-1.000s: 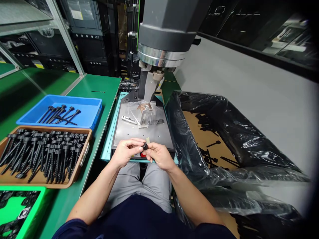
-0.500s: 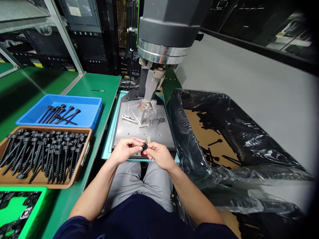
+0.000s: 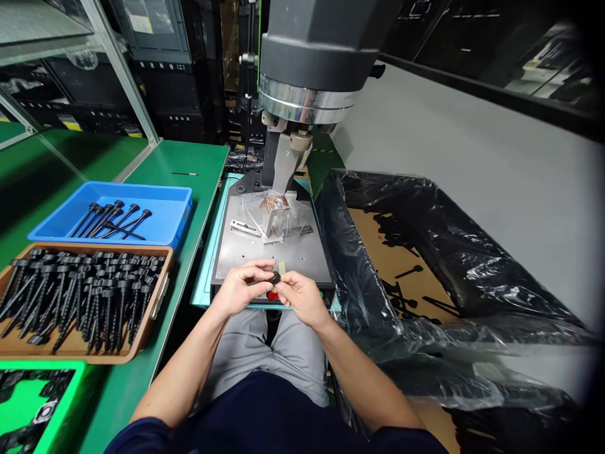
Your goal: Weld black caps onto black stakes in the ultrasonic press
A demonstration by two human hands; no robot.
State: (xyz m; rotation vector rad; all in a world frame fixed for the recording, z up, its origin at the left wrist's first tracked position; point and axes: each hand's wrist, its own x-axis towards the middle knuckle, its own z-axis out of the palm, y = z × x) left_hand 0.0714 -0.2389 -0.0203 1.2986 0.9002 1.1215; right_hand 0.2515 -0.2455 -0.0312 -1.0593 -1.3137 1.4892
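A small round black cap-like part (image 3: 275, 277) is pinched between my two hands, just over the front edge of the machine's metal base plate (image 3: 236, 265). My left hand (image 3: 239, 290) grips it from the left with thumb and fingers. From the right, the fingertips of my right hand (image 3: 302, 296) close on the same part. My fingers cover some of it, so its full shape is hidden. Beyond the hands stands a fixture wrapped in clear film (image 3: 280, 217), with the machine's metal tip (image 3: 284, 164) directly above it.
To the left, a blue tray (image 3: 182, 217) holds several black ribbed stems with round heads; a brown tray (image 3: 158, 302) is full of them. A green bin (image 3: 70, 403) contains black parts. At right stands a box lined with black plastic (image 3: 368, 302). The dark machine head (image 3: 316, 57) overhangs the plate.
The black part has turned slightly between my fingers, showing more of its round face. Both hands stay in nearly the same place; the view has shifted a little.
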